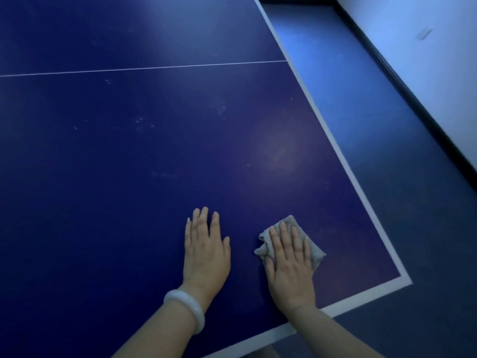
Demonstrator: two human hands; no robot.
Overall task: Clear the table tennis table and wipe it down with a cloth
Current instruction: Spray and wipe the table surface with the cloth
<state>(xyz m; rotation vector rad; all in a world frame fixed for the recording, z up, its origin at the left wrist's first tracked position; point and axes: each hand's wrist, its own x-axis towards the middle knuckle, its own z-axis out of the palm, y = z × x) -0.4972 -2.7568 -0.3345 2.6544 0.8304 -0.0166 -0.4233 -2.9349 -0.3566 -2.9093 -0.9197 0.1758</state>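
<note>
The dark blue table tennis table (129, 151) fills most of the view, with a white border and a thin white centre line. A small grey cloth (316, 255) lies crumpled near the table's near right corner. My right hand (290, 264) presses flat on the cloth with straight fingers. My left hand (206, 251) rests flat on the bare table just left of it, a pale bangle on its wrist. Faint whitish smudges dot the surface farther out.
The table's right edge (333, 140) runs diagonally up the frame and its near corner (405, 277) lies right of my right hand. Beyond it is blue floor (361, 99), then a dark skirting and a white wall (426, 60).
</note>
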